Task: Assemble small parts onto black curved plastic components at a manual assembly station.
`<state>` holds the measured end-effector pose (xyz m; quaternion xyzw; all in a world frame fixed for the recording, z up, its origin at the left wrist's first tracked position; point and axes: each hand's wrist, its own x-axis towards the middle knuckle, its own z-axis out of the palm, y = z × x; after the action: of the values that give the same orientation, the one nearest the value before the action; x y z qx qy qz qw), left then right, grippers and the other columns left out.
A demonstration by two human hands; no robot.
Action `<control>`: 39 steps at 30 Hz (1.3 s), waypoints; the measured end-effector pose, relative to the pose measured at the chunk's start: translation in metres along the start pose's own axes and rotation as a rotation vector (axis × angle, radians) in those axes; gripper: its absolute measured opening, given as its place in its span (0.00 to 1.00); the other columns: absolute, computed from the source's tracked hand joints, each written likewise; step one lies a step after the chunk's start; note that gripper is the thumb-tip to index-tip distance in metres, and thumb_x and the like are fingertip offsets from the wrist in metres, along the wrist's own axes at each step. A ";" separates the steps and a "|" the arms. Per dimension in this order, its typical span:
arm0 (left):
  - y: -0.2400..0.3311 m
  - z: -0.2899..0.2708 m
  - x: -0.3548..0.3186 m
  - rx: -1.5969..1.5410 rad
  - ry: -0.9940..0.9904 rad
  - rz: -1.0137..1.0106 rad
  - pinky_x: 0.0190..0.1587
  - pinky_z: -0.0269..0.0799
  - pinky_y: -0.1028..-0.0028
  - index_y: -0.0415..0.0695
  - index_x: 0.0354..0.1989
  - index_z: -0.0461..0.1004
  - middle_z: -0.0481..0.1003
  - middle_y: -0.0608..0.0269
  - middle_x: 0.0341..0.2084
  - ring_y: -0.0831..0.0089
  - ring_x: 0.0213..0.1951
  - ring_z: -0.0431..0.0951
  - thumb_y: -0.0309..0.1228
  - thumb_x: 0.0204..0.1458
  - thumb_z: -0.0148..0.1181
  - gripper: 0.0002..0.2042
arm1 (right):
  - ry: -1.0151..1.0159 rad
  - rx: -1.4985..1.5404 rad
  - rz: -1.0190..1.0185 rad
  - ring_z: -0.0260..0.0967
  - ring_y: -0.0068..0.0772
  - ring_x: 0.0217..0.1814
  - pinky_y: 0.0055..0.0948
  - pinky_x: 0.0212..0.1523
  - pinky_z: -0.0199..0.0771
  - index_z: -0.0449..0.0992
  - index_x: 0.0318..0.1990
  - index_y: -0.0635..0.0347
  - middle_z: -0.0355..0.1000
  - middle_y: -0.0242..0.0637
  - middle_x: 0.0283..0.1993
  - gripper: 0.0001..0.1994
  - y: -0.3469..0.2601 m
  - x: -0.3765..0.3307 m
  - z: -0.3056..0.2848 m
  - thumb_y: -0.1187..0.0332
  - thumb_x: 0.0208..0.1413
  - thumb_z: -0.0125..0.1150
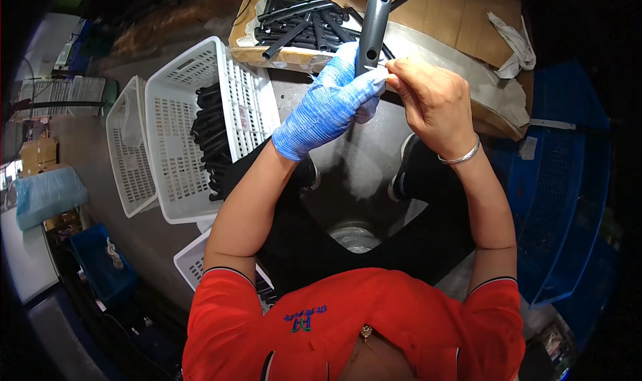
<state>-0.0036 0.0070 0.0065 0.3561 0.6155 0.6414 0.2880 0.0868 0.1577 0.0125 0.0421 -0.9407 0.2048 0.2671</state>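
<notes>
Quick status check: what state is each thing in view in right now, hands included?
Left hand in a blue knit glove: closed around the grey metal tube.
Grey metal tube with round holes: held upright.
Right hand, bare: fingertips pinched at the tube beside the glove.
White plastic lattice basket: partly filled with black tubes.
Cardboard box: open, holding loose black tubes.
Blue plastic crate: contents unclear.

A knitted cloth glove [326, 107] grips a smooth grey plastic-looking tube [374, 20] over a white perforated plastic basket [175, 107].
</notes>
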 end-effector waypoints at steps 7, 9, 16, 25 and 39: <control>-0.004 0.000 0.000 -0.313 -0.002 -0.232 0.21 0.61 0.82 0.43 0.37 0.63 0.64 0.69 0.18 0.84 0.18 0.64 0.32 0.57 0.51 0.07 | 0.010 -0.006 0.016 0.72 0.40 0.30 0.29 0.30 0.70 0.76 0.36 0.62 0.74 0.41 0.32 0.08 -0.003 -0.002 0.003 0.71 0.49 0.60; -0.004 0.000 0.000 -0.299 0.003 -0.225 0.21 0.61 0.81 0.43 0.37 0.63 0.64 0.69 0.18 0.83 0.18 0.64 0.31 0.57 0.51 0.07 | 0.011 -0.002 0.017 0.73 0.40 0.30 0.29 0.30 0.71 0.76 0.37 0.63 0.74 0.42 0.32 0.08 -0.003 -0.003 0.004 0.71 0.49 0.60; -0.016 0.002 -0.001 0.162 0.046 0.196 0.23 0.63 0.81 0.42 0.38 0.63 0.65 0.68 0.18 0.83 0.19 0.66 0.31 0.57 0.51 0.07 | 0.013 -0.006 0.013 0.73 0.40 0.29 0.29 0.30 0.71 0.76 0.37 0.63 0.74 0.42 0.31 0.08 -0.003 -0.003 0.006 0.71 0.49 0.60; -0.020 -0.002 -0.002 0.681 0.058 0.402 0.26 0.66 0.81 0.40 0.43 0.63 0.65 0.66 0.25 0.83 0.22 0.68 0.33 0.56 0.53 0.12 | 0.042 -0.015 0.032 0.71 0.42 0.28 0.30 0.28 0.69 0.74 0.35 0.63 0.73 0.42 0.30 0.07 -0.006 0.000 0.006 0.71 0.51 0.58; -0.004 0.005 -0.001 -0.176 -0.030 -0.197 0.29 0.70 0.79 0.42 0.59 0.52 0.65 0.66 0.28 0.81 0.26 0.68 0.28 0.54 0.51 0.25 | -0.129 0.910 0.522 0.63 0.13 0.33 0.14 0.35 0.64 0.73 0.39 0.65 0.69 0.26 0.31 0.10 0.012 0.006 0.026 0.67 0.55 0.59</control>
<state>0.0010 0.0095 0.0026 0.2770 0.5844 0.6562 0.3889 0.0669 0.1580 -0.0090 -0.0692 -0.7503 0.6492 0.1036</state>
